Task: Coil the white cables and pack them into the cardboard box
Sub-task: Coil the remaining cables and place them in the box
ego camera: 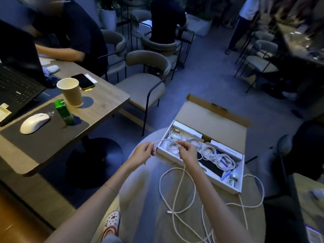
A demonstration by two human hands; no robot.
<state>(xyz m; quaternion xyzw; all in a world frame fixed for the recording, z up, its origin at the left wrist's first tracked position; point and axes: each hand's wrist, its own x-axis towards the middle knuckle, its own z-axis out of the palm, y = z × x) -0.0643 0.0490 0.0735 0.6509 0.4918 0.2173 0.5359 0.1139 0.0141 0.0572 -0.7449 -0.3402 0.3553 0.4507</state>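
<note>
Both hands, left hand (143, 151) and right hand (186, 151), pinch a white cable (177, 193) taut, starting a coil beside the cardboard box (208, 116).

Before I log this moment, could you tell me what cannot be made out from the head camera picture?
- Loose white cable: its far loops leave the bottom edge, so its full run is cut off.
- Cardboard box: the right hand covers part of the near compartment.
- Coiled cables in the box: too tangled and small to count surely.
- Small blue items at the box's end: too small to identify.
- Left hand: its grip point is blurred.
</note>
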